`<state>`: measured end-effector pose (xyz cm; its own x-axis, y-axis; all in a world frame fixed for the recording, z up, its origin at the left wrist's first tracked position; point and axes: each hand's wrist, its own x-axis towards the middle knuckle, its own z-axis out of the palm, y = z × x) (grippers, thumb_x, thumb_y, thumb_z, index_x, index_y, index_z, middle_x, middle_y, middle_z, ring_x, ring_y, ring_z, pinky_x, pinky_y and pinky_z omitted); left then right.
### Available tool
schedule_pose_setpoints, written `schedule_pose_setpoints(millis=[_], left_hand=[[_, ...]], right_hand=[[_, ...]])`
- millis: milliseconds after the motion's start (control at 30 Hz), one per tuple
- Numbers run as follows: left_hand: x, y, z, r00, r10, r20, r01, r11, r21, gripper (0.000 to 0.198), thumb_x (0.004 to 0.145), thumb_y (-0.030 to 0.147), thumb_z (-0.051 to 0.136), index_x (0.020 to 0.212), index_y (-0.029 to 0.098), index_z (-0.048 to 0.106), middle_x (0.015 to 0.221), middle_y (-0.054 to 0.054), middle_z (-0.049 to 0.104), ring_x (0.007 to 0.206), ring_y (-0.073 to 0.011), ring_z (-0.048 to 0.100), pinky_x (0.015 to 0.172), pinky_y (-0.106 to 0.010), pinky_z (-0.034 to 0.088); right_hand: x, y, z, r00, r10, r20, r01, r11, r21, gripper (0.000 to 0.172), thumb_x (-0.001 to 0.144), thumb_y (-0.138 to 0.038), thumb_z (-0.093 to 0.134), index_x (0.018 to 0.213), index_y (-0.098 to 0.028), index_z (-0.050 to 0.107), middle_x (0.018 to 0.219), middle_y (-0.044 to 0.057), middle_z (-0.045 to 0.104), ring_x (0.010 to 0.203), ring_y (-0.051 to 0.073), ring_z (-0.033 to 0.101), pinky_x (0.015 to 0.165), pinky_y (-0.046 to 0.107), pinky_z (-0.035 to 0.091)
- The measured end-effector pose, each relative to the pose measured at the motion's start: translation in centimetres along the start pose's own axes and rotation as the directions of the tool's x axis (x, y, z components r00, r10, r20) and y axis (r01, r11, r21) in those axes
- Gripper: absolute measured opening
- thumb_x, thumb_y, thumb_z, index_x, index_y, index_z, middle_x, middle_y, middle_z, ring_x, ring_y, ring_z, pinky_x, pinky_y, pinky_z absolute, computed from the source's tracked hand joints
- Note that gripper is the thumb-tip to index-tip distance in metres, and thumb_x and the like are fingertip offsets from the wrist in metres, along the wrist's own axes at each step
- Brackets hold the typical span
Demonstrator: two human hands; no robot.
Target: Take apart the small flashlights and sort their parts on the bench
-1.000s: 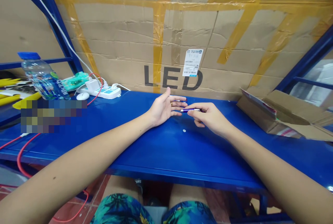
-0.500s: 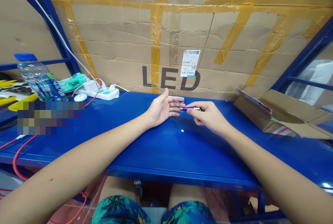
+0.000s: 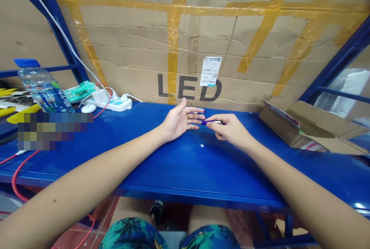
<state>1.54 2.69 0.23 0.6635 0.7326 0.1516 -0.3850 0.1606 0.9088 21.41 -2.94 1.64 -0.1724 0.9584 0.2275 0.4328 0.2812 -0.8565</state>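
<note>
A purple pen [image 3: 211,122] with a silver end lies nearly level in my right hand [image 3: 235,131], pinched between thumb and fingers. Its left end reaches the fingertips of my left hand [image 3: 177,123]; whether they touch I cannot tell. That left hand rests on its edge on the blue table, palm turned toward the right hand, fingers stretched and apart. Behind its fingers, one or more slim pen-like things [image 3: 199,113] show in part, mostly hidden. A small whitish disc or spot [image 3: 202,145] is on the tabletop, nearer to me.
On the blue table [image 3: 185,172], an open cardboard box [image 3: 291,135] sits to the right. At left are a water bottle [image 3: 43,87], a white power strip [image 3: 115,104], a white mouse-like object [image 3: 88,108] and red cables [image 3: 21,172]. A large taped carton [image 3: 130,48] stands behind.
Both hands stay almost where they were, with the purple pen still in the right one. The whole view has shifted very slightly.
</note>
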Motion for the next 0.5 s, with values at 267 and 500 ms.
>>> schedule_pose_setpoints(millis=[267,500], left_hand=[[-0.03,0.06,0.00,1.000,-0.004,-0.002,0.004,1.000,0.006,0.073,0.090,0.072,0.035,0.112,0.011,0.069,0.106,-0.018,0.070,0.096,-0.0264,0.063,0.081,-0.036,0.049],[-0.08,0.06,-0.07,1.000,0.000,-0.002,0.000,1.000,0.016,0.072,0.090,0.072,0.036,0.112,0.012,0.069,0.108,-0.018,0.070,0.100,-0.0278,0.063,0.083,-0.037,0.049]], right_hand=[[0.00,-0.09,-0.08,1.000,-0.018,-0.015,0.018,1.000,-0.009,0.032,0.078,-0.042,0.066,0.089,-0.013,0.072,0.046,-0.005,0.046,0.039,0.009,0.039,0.043,0.024,0.028],[-0.12,-0.27,-0.05,1.000,-0.021,-0.008,0.021,1.000,-0.011,0.033,0.077,-0.042,0.066,0.089,-0.012,0.073,0.045,-0.005,0.046,0.039,0.009,0.039,0.043,0.025,0.029]])
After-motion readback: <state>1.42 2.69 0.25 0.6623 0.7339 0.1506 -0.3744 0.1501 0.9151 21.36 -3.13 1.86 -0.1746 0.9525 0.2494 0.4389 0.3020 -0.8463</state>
